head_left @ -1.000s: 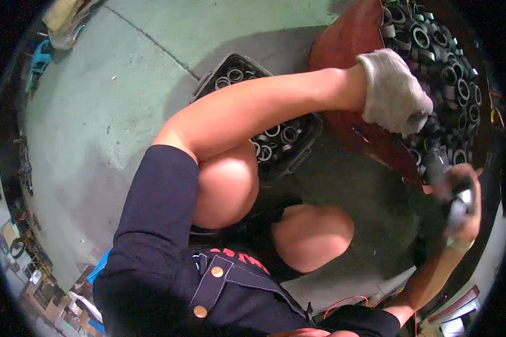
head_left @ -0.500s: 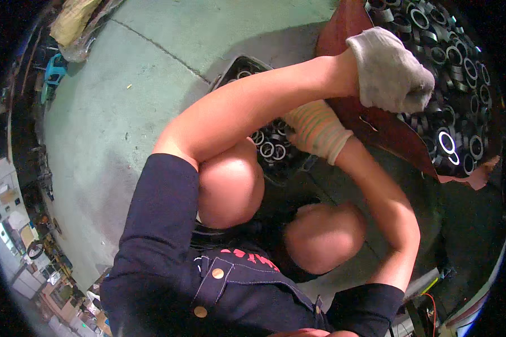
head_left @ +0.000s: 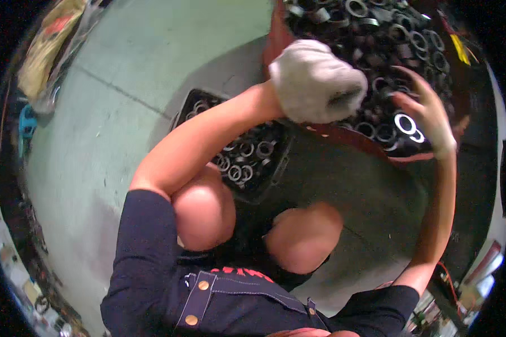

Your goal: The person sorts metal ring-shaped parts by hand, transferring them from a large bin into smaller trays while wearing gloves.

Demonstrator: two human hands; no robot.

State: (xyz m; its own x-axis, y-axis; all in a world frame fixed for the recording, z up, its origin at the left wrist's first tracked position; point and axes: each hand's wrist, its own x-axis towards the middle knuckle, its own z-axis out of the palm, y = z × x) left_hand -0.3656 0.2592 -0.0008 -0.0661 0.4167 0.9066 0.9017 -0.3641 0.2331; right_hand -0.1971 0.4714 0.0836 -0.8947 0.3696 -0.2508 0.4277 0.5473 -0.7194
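Over the red bin's (head_left: 275, 40) round rings (head_left: 385, 133), the right hand (head_left: 430, 112) spreads, looking empty; the knit-gloved left hand (head_left: 316, 81) hides its grip.

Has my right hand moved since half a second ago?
Yes. Your right hand has moved rightward, away from the black crate it was at, and is now over the ring-filled red container.

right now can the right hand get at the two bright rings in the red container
Probably yes: the right hand is open beside the two bright rings and nothing covers them, though its height above the red container is unclear.
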